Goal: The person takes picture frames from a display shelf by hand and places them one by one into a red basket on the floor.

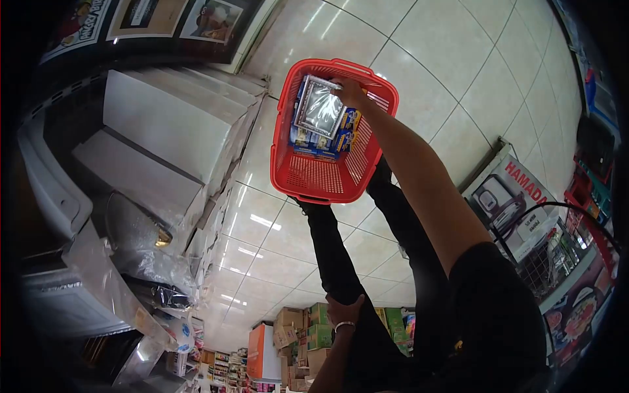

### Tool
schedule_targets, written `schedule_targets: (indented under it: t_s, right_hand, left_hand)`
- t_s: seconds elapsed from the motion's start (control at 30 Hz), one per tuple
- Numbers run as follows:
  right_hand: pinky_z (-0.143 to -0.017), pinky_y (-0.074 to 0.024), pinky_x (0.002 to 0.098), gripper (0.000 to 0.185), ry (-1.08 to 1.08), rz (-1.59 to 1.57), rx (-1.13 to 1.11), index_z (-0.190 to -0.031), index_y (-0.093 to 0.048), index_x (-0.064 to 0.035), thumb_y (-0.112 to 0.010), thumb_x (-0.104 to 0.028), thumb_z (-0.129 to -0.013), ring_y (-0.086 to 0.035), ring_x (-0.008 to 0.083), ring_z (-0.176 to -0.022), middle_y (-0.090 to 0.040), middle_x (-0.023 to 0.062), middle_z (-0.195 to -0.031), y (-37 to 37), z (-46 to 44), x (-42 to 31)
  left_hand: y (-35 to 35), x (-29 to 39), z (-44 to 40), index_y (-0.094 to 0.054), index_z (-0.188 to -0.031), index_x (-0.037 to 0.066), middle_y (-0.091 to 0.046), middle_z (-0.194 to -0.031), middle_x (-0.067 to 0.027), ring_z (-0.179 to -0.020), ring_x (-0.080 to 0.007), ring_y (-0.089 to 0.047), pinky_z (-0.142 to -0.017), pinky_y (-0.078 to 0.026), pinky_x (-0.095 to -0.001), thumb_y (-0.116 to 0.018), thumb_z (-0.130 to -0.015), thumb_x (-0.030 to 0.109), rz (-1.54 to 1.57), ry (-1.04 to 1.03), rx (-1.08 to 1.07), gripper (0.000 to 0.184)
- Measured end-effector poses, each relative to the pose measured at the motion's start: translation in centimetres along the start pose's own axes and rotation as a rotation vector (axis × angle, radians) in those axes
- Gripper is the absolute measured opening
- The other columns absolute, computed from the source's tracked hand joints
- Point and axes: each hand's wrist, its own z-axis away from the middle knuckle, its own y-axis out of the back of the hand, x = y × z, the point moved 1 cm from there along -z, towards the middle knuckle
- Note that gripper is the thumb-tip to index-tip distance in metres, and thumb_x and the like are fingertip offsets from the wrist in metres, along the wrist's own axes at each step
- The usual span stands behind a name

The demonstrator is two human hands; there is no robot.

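My right hand (348, 93) reaches into a red plastic basket (304, 182) and grips the upper right corner of a flat, silver-framed item (321, 108) in shiny clear wrap. Beneath that item lie blue and yellow packs (344, 141), partly covered by it. The basket is on the tiled floor by my feet. My left hand (344, 311), with a bracelet at the wrist, rests on my black-trousered leg, its thumb spread and nothing held in it.
White boxes (164, 124) and plastic-wrapped goods (154, 262) line the left side. On the right stand a HAMADA box (514, 196) and a wire rack (547, 262). Stacked cartons (320, 327) and an orange-sided box (260, 354) are at the bottom.
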Motion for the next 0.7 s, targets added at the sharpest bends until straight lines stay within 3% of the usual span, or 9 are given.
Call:
schedule_targets:
  t_s: [0.07, 0.13, 0.3, 0.4, 0.7]
  right_hand:
    - [-0.079, -0.0458, 0.0339, 0.032, -0.018, -0.063, -0.006, -0.105, -0.060, -0.0052, -0.068, -0.015, -0.075, -0.061, 0.0259, -0.089, -0.064, 0.0143, -0.093, -0.7, -1.0, 1.3]
    - [-0.081, -0.0451, 0.0332, 0.031, 0.103, -0.008, 0.109, -0.105, -0.060, -0.0040, -0.067, -0.013, -0.076, -0.061, 0.0238, -0.090, -0.064, 0.0138, -0.094, -2.1, -2.0, 2.6]
    - [-0.087, -0.0433, 0.0406, 0.031, 0.131, 0.146, 0.284, -0.103, -0.059, -0.0020, -0.066, -0.012, -0.075, -0.056, 0.0357, -0.098, -0.061, 0.0189, -0.100, -2.0, -1.4, 0.6]
    - [-0.090, -0.0418, 0.0402, 0.032, 0.035, 0.104, 0.370, -0.104, -0.059, -0.0005, -0.065, -0.011, -0.075, -0.055, 0.0352, -0.100, -0.060, 0.0198, -0.102, -2.8, -1.0, 0.3]
    - [-0.099, -0.0336, 0.0433, 0.057, 0.064, 0.162, 0.394, -0.122, -0.045, -0.0061, -0.069, -0.016, -0.072, -0.040, 0.0336, -0.117, -0.046, 0.0174, -0.121, -3.0, 1.4, -1.1]
  left_hand:
    - [0.1, 0.1, -0.2, -0.037, -0.121, 0.001, -0.055, -0.107, -0.0269, -0.101, -0.0417, -0.054, -0.087, -0.044, -0.0483, -0.080, -0.051, 0.049, -0.004, -0.006, 0.002, 0.095]
    - [0.1, 0.0, -0.4, -0.037, -0.121, 0.000, -0.055, -0.108, -0.0267, -0.102, -0.0416, -0.054, -0.088, -0.044, -0.0478, -0.080, -0.051, 0.049, 0.012, -0.012, -0.002, 0.095]
    - [0.9, 0.8, -0.4, -0.035, -0.123, 0.001, -0.054, -0.109, -0.0262, -0.103, -0.0403, -0.053, -0.088, -0.044, -0.0481, -0.079, -0.052, 0.050, -0.073, 0.025, -0.019, 0.097]
    - [0.6, 0.5, -0.7, -0.034, -0.124, 0.002, -0.054, -0.109, -0.0258, -0.103, -0.0399, -0.053, -0.087, -0.044, -0.0479, -0.079, -0.052, 0.050, -0.055, 0.025, -0.027, 0.097]
    - [0.8, 0.7, -0.8, -0.035, -0.124, 0.003, -0.053, -0.110, -0.0248, -0.104, -0.0394, -0.053, -0.088, -0.043, -0.0478, -0.078, -0.054, 0.050, -0.057, 0.038, -0.040, 0.095]
